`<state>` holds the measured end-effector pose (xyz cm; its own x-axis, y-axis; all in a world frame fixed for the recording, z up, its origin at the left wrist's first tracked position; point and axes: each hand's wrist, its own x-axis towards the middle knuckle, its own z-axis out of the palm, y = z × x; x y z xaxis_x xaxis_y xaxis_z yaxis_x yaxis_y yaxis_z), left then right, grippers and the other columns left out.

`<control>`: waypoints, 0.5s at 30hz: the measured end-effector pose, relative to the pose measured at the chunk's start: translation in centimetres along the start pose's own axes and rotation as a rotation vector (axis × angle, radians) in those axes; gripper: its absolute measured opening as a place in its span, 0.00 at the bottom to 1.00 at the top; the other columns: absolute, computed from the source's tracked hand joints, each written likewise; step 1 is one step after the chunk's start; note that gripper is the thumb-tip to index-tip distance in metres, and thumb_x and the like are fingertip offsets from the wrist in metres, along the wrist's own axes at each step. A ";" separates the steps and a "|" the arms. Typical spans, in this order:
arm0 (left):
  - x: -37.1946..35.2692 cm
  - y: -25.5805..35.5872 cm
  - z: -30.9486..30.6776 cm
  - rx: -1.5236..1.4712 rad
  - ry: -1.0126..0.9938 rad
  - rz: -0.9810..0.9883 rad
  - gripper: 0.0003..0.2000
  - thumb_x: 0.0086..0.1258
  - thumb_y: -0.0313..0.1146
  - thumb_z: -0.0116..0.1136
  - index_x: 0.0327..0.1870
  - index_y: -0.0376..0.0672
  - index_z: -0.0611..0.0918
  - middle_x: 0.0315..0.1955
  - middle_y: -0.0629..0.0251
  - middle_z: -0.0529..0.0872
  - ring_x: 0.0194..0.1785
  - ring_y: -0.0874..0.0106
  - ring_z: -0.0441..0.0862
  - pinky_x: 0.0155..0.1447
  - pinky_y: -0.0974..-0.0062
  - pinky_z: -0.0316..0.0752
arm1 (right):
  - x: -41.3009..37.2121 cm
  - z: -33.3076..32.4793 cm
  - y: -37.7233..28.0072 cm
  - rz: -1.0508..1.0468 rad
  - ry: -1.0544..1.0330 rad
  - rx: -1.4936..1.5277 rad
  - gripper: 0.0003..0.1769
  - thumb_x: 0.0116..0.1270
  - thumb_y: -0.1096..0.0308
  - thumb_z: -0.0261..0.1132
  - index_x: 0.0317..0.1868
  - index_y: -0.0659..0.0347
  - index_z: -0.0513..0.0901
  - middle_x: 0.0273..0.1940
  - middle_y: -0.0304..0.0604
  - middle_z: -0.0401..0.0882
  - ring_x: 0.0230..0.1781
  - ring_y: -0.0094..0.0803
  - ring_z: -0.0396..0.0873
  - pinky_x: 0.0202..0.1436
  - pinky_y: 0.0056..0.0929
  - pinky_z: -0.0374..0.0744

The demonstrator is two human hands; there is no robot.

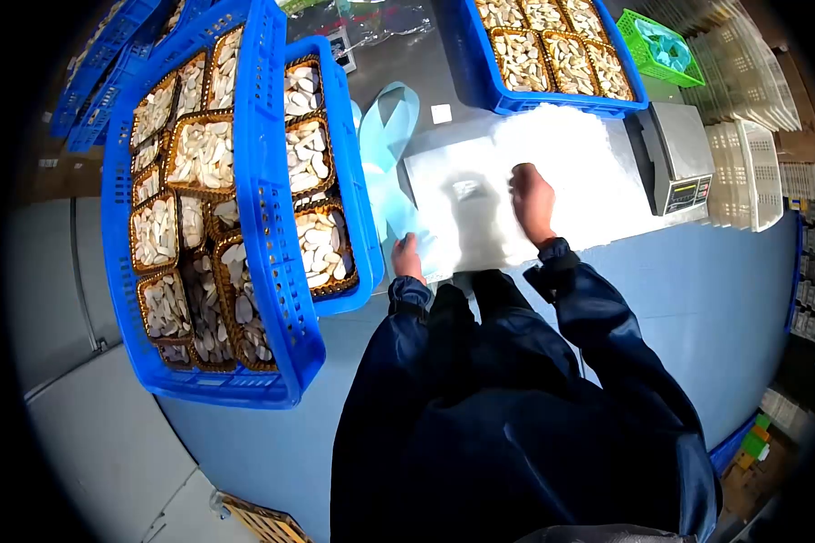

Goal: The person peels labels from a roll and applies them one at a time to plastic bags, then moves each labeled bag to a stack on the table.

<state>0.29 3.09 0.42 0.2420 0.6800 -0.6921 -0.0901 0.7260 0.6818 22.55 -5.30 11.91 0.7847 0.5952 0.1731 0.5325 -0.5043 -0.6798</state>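
Note:
My left hand [407,260] is at the table's front edge, its fingers drawn together beside the lower end of a light blue plastic strip [391,185]. Whatever sits between those fingers is too small to make out. Over a pile of white, glossy plastic sheets or bags [589,181] is my right hand [533,201], with its fingers curled in. Any hold it has on the plastic is hidden under the fingers. A bright glare washes out much of the pile, and a shadow falls across its left part.
Stacked blue crates [285,362] at left hold brown trays [201,154] of pale, flat slices. Another blue crate [570,101] with similar trays stands at the back. A digital scale [684,158], a green basket [658,50] and white baskets [752,172] are on the right.

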 end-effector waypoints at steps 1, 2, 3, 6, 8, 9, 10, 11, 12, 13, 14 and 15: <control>-0.1 0.2 -0.4 -0.032 -0.064 -0.018 0.18 0.64 0.39 0.55 0.46 0.33 0.74 0.42 0.61 0.78 0.45 0.70 0.74 0.48 0.71 0.69 | 0.5 -0.6 0.4 0.031 0.027 -0.029 0.03 0.61 0.70 0.56 0.36 0.57 0.74 0.26 0.46 0.79 0.28 0.46 0.78 0.31 0.39 0.74; -0.1 0.3 -0.8 -0.064 -0.127 -0.036 0.19 0.64 0.40 0.55 0.46 0.32 0.74 0.43 0.60 0.78 0.45 0.69 0.75 0.48 0.70 0.70 | 1.0 -1.9 1.1 -0.013 0.104 -0.018 0.04 0.64 0.67 0.55 0.36 0.57 0.74 0.24 0.47 0.78 0.26 0.47 0.77 0.30 0.39 0.73; 2.9 -2.4 -2.6 0.040 -0.011 0.033 0.23 0.64 0.43 0.55 0.50 0.30 0.72 0.50 0.55 0.74 0.50 0.65 0.74 0.52 0.68 0.69 | 1.8 -2.8 3.0 0.006 0.102 -0.057 0.07 0.66 0.64 0.54 0.36 0.58 0.74 0.24 0.47 0.77 0.25 0.47 0.77 0.30 0.39 0.73; 1.9 -1.3 -1.9 0.150 0.140 0.110 0.27 0.64 0.45 0.54 0.55 0.30 0.70 0.56 0.53 0.69 0.53 0.62 0.73 0.52 0.67 0.69 | 4.5 -6.2 9.6 0.009 0.131 -0.269 0.14 0.65 0.57 0.56 0.41 0.60 0.76 0.27 0.51 0.77 0.31 0.47 0.77 0.35 0.40 0.74; 2.4 -1.4 -1.9 0.152 0.116 0.113 0.28 0.64 0.46 0.55 0.56 0.28 0.69 0.54 0.50 0.72 0.51 0.60 0.74 0.50 0.66 0.70 | 4.3 -6.6 9.4 -0.091 0.253 -0.451 0.18 0.62 0.58 0.61 0.46 0.62 0.75 0.37 0.53 0.77 0.39 0.48 0.76 0.43 0.40 0.73; 1.1 -0.2 -0.9 0.305 0.155 0.215 0.27 0.63 0.45 0.55 0.54 0.28 0.71 0.49 0.48 0.75 0.48 0.59 0.75 0.50 0.66 0.70 | 4.1 -6.0 8.4 -0.181 0.219 -0.419 0.22 0.58 0.60 0.65 0.49 0.65 0.74 0.45 0.52 0.75 0.45 0.48 0.74 0.48 0.39 0.72; -0.4 1.2 0.1 0.466 0.191 0.312 0.26 0.63 0.45 0.55 0.51 0.27 0.72 0.45 0.47 0.78 0.46 0.59 0.76 0.49 0.66 0.70 | 2.9 -5.9 4.2 -0.256 0.076 -0.136 0.23 0.56 0.64 0.67 0.50 0.63 0.74 0.45 0.50 0.76 0.45 0.48 0.74 0.48 0.38 0.73; -1.3 2.5 1.0 0.550 0.208 0.283 0.24 0.63 0.44 0.54 0.47 0.27 0.73 0.37 0.45 0.80 0.41 0.56 0.78 0.46 0.65 0.70 | 1.2 -4.2 2.9 -0.285 -0.040 -0.006 0.24 0.54 0.66 0.68 0.52 0.60 0.75 0.46 0.48 0.76 0.46 0.47 0.74 0.50 0.35 0.72; -1.2 2.4 1.1 0.554 0.209 0.284 0.24 0.63 0.44 0.54 0.47 0.27 0.73 0.37 0.45 0.80 0.41 0.56 0.78 0.46 0.65 0.70 | -1.7 -3.0 0.1 0.097 -0.432 0.370 0.23 0.52 0.67 0.69 0.50 0.55 0.77 0.47 0.46 0.77 0.47 0.47 0.74 0.52 0.33 0.72; -1.0 2.4 1.3 0.571 0.224 0.323 0.23 0.63 0.44 0.54 0.46 0.28 0.74 0.36 0.45 0.80 0.41 0.56 0.78 0.45 0.65 0.70 | -4.0 -1.0 -0.5 -0.087 -0.569 0.377 0.21 0.51 0.68 0.70 0.48 0.52 0.79 0.47 0.46 0.77 0.48 0.45 0.75 0.52 0.34 0.73; -0.9 2.3 1.5 0.586 0.241 0.362 0.22 0.63 0.43 0.53 0.45 0.28 0.74 0.35 0.45 0.80 0.40 0.56 0.78 0.44 0.64 0.70 | -5.0 -0.5 -2.6 -0.327 -0.593 0.260 0.19 0.54 0.68 0.69 0.48 0.52 0.80 0.48 0.46 0.76 0.49 0.41 0.75 0.50 0.34 0.73; -0.7 2.4 1.3 0.663 0.276 0.374 0.22 0.63 0.43 0.53 0.45 0.28 0.74 0.36 0.45 0.80 0.40 0.55 0.78 0.44 0.64 0.70 | -6.0 0.3 -3.1 -0.419 -0.485 0.160 0.20 0.52 0.69 0.69 0.48 0.53 0.80 0.47 0.47 0.76 0.50 0.45 0.73 0.53 0.37 0.71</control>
<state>1.16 4.16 2.86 0.0547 0.9295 -0.3646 0.4947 0.2920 0.8186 16.05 -7.08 12.77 0.2698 0.9540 0.1307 0.6789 -0.0921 -0.7285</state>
